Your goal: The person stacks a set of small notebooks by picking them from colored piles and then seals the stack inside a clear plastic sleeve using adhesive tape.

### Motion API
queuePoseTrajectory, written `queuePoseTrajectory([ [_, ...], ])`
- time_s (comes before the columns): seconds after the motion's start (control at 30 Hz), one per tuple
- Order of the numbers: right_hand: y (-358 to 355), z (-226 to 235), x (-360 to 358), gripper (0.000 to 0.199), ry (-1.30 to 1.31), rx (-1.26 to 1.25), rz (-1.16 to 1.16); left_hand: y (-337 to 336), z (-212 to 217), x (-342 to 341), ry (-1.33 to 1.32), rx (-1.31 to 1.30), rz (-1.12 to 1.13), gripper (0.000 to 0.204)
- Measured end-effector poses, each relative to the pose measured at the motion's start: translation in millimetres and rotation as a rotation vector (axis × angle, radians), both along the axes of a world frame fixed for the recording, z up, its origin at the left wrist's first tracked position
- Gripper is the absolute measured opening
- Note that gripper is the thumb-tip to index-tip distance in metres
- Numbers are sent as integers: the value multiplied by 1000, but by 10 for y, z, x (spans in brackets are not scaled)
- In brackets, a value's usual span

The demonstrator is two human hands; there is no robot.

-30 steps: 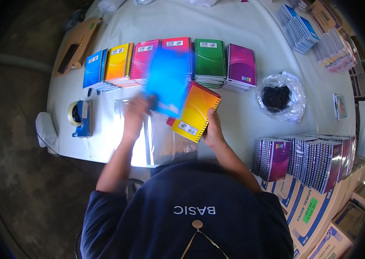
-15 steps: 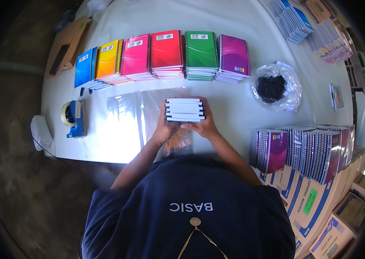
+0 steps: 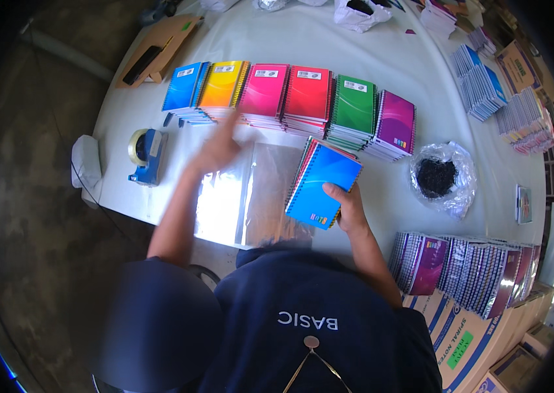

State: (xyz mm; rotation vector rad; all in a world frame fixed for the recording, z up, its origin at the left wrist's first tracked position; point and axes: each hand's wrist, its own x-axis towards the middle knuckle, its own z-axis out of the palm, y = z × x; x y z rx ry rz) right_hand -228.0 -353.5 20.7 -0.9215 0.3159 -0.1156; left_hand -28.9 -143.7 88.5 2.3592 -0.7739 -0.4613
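My right hand (image 3: pixel 350 208) grips a small bundle of spiral notebooks (image 3: pixel 329 180), thumb lying on the blue top cover; red and green edges show along the bundle's upper left side. My left hand (image 3: pixel 220 149), blurred by motion, stretches a finger toward the yellow notebooks (image 3: pixel 223 84), with nothing seen in it. Those stand in a row of notebook stacks: blue (image 3: pixel 185 88) at the left end, then yellow, pink (image 3: pixel 264 88), red (image 3: pixel 307 95), green (image 3: pixel 353 108) and purple (image 3: pixel 396 124). Clear plastic sleeves (image 3: pixel 267 190) lie on the table between my hands.
A blue tape dispenser (image 3: pixel 151 157) stands at the left. On the right are a plastic bag of black bits (image 3: pixel 437 177) and rows of wrapped purple notebooks (image 3: pixel 460 272) on a cardboard box (image 3: pixel 453 334). A brown board (image 3: pixel 165 46) sits at the far left.
Both hands held the bundle upright, page edges up. My left hand has let go and moved left toward the yellow stack; my right hand has tilted the bundle, blue cover up. The view has shifted.
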Motion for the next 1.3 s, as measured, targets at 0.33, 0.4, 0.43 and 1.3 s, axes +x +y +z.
queuePoseTrajectory([
  [0.33,17,-41,-14,51,184,173,93,783,-122,873,-620,292,277,29],
  [0.4,39,-32,14,54,175,161,121,765,22,756,-460,-81,544,28],
  [0.43,39,-8,22,55,159,142,128,763,24,730,-317,-564,481,21],
  [1.3,775,-786,76,85,-364,-594,41,234,-1356,-1357,143,-692,97,75],
])
